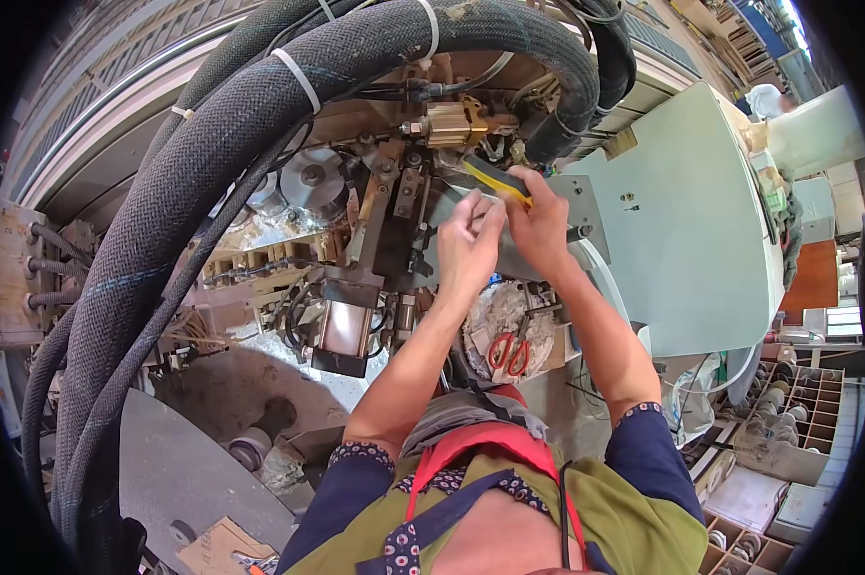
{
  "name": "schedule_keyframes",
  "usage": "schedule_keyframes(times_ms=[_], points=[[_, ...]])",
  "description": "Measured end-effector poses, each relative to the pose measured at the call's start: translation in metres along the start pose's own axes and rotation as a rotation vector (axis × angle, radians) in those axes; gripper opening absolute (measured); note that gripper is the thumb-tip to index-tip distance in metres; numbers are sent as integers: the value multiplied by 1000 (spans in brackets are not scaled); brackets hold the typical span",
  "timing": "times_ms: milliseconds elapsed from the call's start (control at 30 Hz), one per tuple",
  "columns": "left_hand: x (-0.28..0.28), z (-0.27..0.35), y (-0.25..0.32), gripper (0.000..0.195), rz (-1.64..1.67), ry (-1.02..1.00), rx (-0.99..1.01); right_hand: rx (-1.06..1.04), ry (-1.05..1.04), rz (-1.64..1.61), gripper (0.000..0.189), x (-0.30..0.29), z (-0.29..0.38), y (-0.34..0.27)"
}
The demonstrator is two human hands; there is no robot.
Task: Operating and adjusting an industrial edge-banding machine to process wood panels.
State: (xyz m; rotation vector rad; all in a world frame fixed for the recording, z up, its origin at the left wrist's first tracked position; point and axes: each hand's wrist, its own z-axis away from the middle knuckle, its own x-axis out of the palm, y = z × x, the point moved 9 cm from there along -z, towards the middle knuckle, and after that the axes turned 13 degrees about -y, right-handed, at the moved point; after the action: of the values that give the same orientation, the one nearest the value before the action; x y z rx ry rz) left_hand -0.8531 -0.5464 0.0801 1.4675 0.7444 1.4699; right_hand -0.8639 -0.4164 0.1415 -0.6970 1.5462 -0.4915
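My right hand (539, 224) grips a yellow and black hand tool (496, 178), which looks like a utility knife. Its body slants up and left out of my fingers. Close beside it is my left hand (470, 241), thumb and fingertips drawn together near the tool's lower end. Blur hides whether anything small sits between those fingertips. Both hands are above a grey metal plate (529, 259) of the machine. Below them, between my forearms, red-handled scissors (509, 353) lie on a round surface covered in pale, crumpled residue (501, 309).
Thick braided hoses (210, 129) arch across the left and top. A pneumatic cylinder (343, 327) and steel rollers (314, 176) are left of my hands. On the right stands a pale green panel (684, 230). A compartment rack (799, 410) holds several wheels. Another person (765, 100) is far off.
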Motion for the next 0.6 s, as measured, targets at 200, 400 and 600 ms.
schedule_keyframes(times_ms=[200,400,600], points=[[16,-29,-4,52,-132,-156,136,-14,200,-40,37,-3,-4,11],[15,-36,-9,51,-178,-115,125,25,190,-41,37,-1,-8,15],[12,-37,-12,42,-170,-123,104,26,104,-18,42,4,-7,15]])
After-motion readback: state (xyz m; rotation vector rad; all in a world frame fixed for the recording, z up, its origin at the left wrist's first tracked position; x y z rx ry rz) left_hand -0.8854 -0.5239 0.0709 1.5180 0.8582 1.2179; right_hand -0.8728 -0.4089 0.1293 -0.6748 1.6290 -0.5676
